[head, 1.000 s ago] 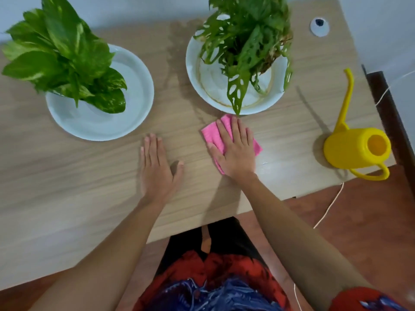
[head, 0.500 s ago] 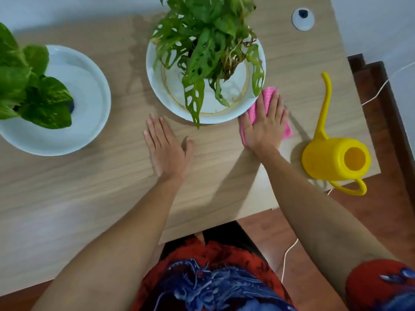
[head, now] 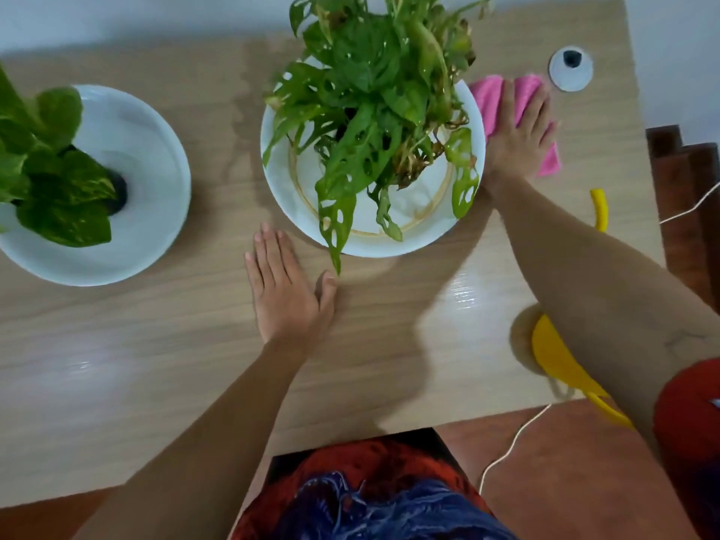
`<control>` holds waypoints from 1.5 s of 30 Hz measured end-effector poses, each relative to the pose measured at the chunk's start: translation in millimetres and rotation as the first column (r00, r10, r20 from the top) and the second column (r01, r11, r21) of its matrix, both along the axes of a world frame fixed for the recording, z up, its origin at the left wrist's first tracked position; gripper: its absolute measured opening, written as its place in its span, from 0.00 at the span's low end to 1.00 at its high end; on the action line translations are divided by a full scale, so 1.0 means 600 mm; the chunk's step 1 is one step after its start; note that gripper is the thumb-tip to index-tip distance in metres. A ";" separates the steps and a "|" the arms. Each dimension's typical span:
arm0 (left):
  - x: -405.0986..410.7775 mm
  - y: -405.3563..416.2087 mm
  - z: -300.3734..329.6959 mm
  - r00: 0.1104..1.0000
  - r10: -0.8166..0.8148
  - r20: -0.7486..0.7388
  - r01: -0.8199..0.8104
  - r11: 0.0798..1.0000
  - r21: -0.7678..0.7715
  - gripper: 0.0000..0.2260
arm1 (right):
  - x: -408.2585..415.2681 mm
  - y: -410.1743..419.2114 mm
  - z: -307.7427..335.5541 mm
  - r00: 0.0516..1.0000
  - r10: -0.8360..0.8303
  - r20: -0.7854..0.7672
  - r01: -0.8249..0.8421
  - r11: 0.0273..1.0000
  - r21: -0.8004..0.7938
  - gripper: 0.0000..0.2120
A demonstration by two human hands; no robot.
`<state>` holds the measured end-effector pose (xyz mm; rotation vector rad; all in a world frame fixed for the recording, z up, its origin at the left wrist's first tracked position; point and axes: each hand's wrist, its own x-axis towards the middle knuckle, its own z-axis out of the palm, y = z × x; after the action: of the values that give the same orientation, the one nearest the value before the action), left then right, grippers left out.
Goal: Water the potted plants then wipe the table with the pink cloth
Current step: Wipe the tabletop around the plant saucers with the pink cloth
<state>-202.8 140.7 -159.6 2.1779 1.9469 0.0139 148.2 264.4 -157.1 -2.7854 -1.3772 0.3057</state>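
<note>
My right hand (head: 516, 132) presses flat on the pink cloth (head: 487, 101) at the far right of the wooden table (head: 156, 344), just right of the middle plant's white dish (head: 389, 243). That holey-leaved plant (head: 374, 99) stands in the dish. A second potted plant (head: 50, 189) with broad leaves sits in a white dish (head: 156, 196) at the left. My left hand (head: 284, 294) lies flat on the table, fingers together, in front of the middle dish. The yellow watering can (head: 557, 364) stands at the table's right front corner, mostly hidden by my right forearm.
A round white cable grommet (head: 570, 68) sits in the table's far right corner beside the cloth. The can's spout tip (head: 600, 212) shows right of my forearm. A white cord (head: 514, 442) runs over the brown floor. A wet sheen (head: 463, 298) glints near the can.
My right hand has slid the pink cloth away from me along the right side of the middle dish, towards the far corner. The left hand stays flat on the table.
</note>
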 end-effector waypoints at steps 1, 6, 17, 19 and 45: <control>-0.001 0.001 -0.002 1.000 0.003 0.002 -0.003 1.000 0.001 0.39 | 0.003 0.006 -0.002 1.000 -0.001 0.002 0.001 1.000 0.000 0.38; -0.001 0.000 -0.002 1.000 -0.005 0.022 0.005 1.000 0.014 0.38 | -0.001 -0.013 -0.007 1.000 0.017 0.026 -0.018 1.000 0.016 0.37; -0.018 0.000 0.005 0.985 -0.041 0.168 0.043 0.999 -0.009 0.37 | -0.132 -0.233 -0.008 0.998 -0.053 0.034 0.050 0.995 0.086 0.34; -0.041 -0.006 0.011 0.965 -0.077 0.251 0.082 0.997 -0.010 0.36 | -0.165 -0.262 -0.008 0.997 -0.067 0.040 0.063 0.992 0.107 0.34; -0.596 -0.119 0.015 0.959 0.237 0.154 -0.250 0.966 0.071 0.35 | -0.849 -0.301 0.020 0.911 0.384 -0.150 -0.381 0.923 0.048 0.35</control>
<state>-560.2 69.4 -150.9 1.9124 2.1535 0.2961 -361.4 83.8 -145.3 -2.3939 -1.8647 0.5030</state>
